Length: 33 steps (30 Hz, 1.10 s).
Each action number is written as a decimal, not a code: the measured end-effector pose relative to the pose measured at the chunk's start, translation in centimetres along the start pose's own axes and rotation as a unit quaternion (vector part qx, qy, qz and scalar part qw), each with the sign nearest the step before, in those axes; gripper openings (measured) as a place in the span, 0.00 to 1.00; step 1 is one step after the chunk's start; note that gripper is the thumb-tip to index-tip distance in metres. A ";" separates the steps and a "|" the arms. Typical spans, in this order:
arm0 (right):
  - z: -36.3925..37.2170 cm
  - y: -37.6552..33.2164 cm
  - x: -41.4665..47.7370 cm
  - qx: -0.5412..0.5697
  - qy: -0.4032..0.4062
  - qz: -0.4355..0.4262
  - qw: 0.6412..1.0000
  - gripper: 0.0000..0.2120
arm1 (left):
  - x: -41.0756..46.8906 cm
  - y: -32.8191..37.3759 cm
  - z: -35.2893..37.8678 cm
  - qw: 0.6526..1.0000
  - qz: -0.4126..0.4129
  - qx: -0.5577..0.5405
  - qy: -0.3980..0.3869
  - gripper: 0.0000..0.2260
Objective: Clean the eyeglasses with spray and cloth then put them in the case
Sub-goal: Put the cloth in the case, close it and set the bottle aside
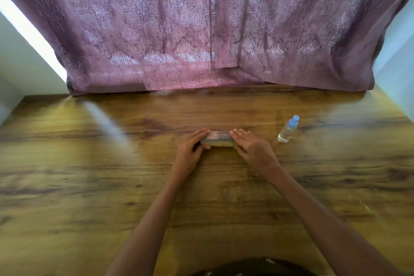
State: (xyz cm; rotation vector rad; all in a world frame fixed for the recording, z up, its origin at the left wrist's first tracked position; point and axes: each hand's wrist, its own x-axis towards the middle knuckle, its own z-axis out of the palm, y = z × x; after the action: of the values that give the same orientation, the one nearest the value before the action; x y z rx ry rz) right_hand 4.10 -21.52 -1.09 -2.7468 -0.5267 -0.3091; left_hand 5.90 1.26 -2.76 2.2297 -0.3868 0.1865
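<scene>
Two hands touch the case (220,139): left hand (190,151), fingers curled round its end; right hand (254,148), fingers flat.

The left hand (190,149) and right hand (254,149) hide the ends of the case (218,139) — lid print too blurred to read.

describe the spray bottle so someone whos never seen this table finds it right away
Start at the wooden table in front of the purple curtain. Near its middle lies an eyeglass case, with the right hand resting on its right end. To the right of that hand stands the spray bottle: small, clear, light blue cap, the only upright thing there.
</scene>
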 end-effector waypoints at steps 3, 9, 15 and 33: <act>-0.6 -0.3 0.4 0.048 -0.013 0.031 0.998 0.27 | 0.0 -0.3 0.0 1.000 -0.002 0.002 -0.015 0.20; -2.1 0.1 1.2 0.109 -0.125 0.070 0.984 0.25 | -0.2 -0.4 -0.3 0.998 0.002 -0.018 -0.061 0.21; -1.9 1.2 3.4 0.063 -0.145 0.081 0.984 0.34 | 1.7 -0.9 -1.1 0.994 0.005 0.023 -0.102 0.21; -1.9 4.0 9.3 0.030 -0.124 0.079 0.989 0.26 | 8.5 -1.3 0.5 0.994 -0.033 0.024 -0.097 0.27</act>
State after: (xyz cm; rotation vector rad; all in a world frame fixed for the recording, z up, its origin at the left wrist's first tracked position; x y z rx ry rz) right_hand 13.88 -22.71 2.04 -2.7624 -0.3679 0.0880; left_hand 14.30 -0.16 -1.77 2.3129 -0.4158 -0.0581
